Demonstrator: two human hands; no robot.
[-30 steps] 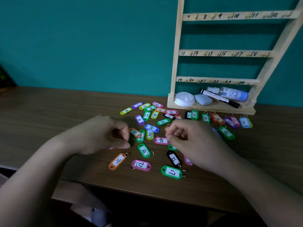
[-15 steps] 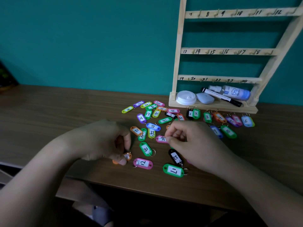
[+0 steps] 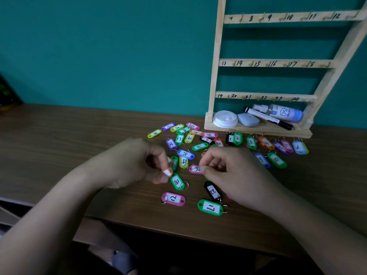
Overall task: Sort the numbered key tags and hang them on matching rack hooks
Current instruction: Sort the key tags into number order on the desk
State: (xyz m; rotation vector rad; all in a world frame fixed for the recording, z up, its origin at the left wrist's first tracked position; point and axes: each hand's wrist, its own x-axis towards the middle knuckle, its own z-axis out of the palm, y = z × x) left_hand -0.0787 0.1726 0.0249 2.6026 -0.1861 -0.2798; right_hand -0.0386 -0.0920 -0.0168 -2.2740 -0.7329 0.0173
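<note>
Key tags [image 3: 185,153] lie scattered on the desk [image 3: 59,139], between the rack [image 3: 216,76] against the back wall and the desk's front edge. The left hand [image 3: 135,161] pinches a tilted orange tag [image 3: 167,172] in its curled fingers [image 3: 159,178], just beside green tag 18 [image 3: 176,181]. The right hand [image 3: 238,175] curls its fingers [image 3: 210,158] and pinches the end of pink tag 24 [image 3: 194,168]. Green tag 17 [image 3: 210,207] and pink tag 12 [image 3: 173,199] lie nearest the front edge. Bare wood stretches wide to the left of the pile.
</note>
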